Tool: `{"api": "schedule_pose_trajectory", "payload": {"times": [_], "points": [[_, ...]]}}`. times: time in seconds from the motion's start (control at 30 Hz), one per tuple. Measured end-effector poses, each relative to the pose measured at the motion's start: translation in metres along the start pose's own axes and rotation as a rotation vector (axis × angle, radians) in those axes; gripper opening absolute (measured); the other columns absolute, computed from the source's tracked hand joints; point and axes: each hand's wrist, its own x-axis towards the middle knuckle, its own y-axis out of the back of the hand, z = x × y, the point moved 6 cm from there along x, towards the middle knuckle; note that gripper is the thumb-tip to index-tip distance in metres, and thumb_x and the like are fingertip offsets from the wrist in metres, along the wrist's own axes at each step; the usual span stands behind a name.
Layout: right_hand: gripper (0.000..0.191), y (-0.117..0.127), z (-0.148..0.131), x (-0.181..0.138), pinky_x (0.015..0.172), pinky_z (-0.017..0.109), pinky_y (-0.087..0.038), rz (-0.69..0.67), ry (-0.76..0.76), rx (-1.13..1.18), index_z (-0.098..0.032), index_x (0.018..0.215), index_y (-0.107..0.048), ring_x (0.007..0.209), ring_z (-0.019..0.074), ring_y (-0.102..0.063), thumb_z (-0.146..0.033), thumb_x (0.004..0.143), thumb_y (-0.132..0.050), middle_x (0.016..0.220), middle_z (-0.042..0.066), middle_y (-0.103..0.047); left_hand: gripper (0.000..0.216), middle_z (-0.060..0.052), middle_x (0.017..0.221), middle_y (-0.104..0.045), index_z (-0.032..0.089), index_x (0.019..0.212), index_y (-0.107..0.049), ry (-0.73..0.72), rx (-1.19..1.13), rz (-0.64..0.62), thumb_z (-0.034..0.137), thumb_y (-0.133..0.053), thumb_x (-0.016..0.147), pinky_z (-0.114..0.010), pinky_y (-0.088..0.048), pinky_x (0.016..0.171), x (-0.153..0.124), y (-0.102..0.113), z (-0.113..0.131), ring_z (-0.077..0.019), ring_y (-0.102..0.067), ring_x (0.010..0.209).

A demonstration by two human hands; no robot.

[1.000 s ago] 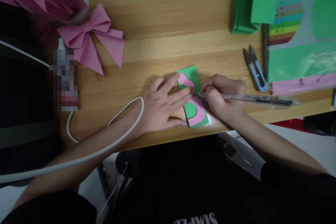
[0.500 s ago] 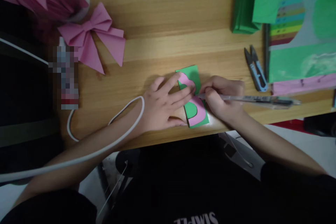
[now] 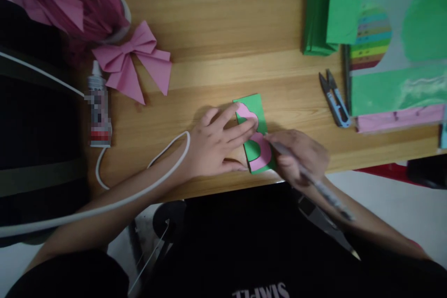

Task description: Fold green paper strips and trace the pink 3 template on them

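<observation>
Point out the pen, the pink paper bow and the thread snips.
pen (image 3: 326, 193): head view, on the middle of the barrel.
pink paper bow (image 3: 134, 54): head view, on its middle knot.
thread snips (image 3: 340, 112): head view, on the blue handle.

A black short-sleeved shirt (image 3: 223, 247) with white lettering (image 3: 260, 291); left hand (image 3: 213, 146) and right hand (image 3: 301, 156) bare.

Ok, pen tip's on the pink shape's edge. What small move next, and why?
Probably draw the pen down along the right edge of the pink cut-out: the right hand has its tip at that edge, and the left hand presses the cut-out flat on the green card.
</observation>
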Motion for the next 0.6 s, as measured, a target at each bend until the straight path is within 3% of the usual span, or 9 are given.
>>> {"api": "schedule_pose_trajectory", "payload": {"times": [0.07, 0.13, 0.23, 0.43, 0.6], "points": [[0.028, 0.004, -0.011, -0.003, 0.079, 0.036, -0.062, 0.061, 0.130, -0.010, -0.018, 0.117, -0.064, 0.090, 0.0238, -0.074, -0.032, 0.094, -0.058, 0.099, 0.009, -0.078, 0.066, 0.000, 0.159, -0.041, 0.019, 0.149, -0.045, -0.016, 0.006, 0.029, 0.062, -0.041, 0.099, -0.049, -0.027, 0.110, 0.000, 0.002, 0.001, -0.0381, -0.030, 0.145], [0.031, 0.003, -0.016, -0.003, 0.081, 0.039, -0.062, 0.054, 0.160, -0.073, -0.016, 0.120, -0.064, 0.095, 0.0247, -0.074, -0.026, 0.091, -0.064, 0.104, 0.010, -0.078, 0.065, 0.000, 0.158, -0.041, 0.019, 0.149, -0.044, -0.014, 0.008, 0.041, 0.061, -0.040, 0.099, -0.049, -0.027, 0.109, 0.000, 0.002, 0.000, -0.0375, -0.032, 0.144], [0.028, 0.000, -0.021, -0.004, 0.079, 0.038, -0.062, 0.016, 0.184, -0.157, -0.012, 0.117, -0.066, 0.094, 0.0245, -0.074, -0.024, 0.091, -0.064, 0.103, 0.012, -0.078, 0.063, -0.003, 0.157, -0.043, 0.022, 0.147, -0.047, -0.006, 0.007, 0.050, 0.062, -0.042, 0.098, -0.048, -0.029, 0.108, 0.000, 0.002, -0.004, -0.0352, -0.035, 0.144], [0.027, 0.004, -0.024, -0.002, 0.073, 0.035, -0.061, 0.046, 0.225, -0.175, -0.013, 0.115, -0.069, 0.090, 0.0229, -0.075, -0.018, 0.091, -0.060, 0.097, 0.010, -0.079, 0.058, -0.020, 0.151, -0.047, 0.023, 0.140, -0.057, -0.040, -0.028, 0.167, 0.059, -0.053, 0.095, -0.048, -0.037, 0.104, 0.000, 0.005, -0.012, -0.0353, -0.042, 0.141], [0.024, 0.004, -0.024, 0.001, 0.069, 0.034, -0.061, 0.071, 0.214, -0.182, -0.013, 0.111, -0.070, 0.086, 0.0220, -0.074, -0.016, 0.088, -0.060, 0.093, 0.008, -0.080, 0.052, -0.016, 0.155, -0.043, 0.029, 0.140, -0.057, -0.064, -0.106, 0.099, 0.054, -0.055, 0.095, -0.049, -0.037, 0.111, -0.005, 0.011, -0.018, -0.0324, -0.039, 0.144]]}}
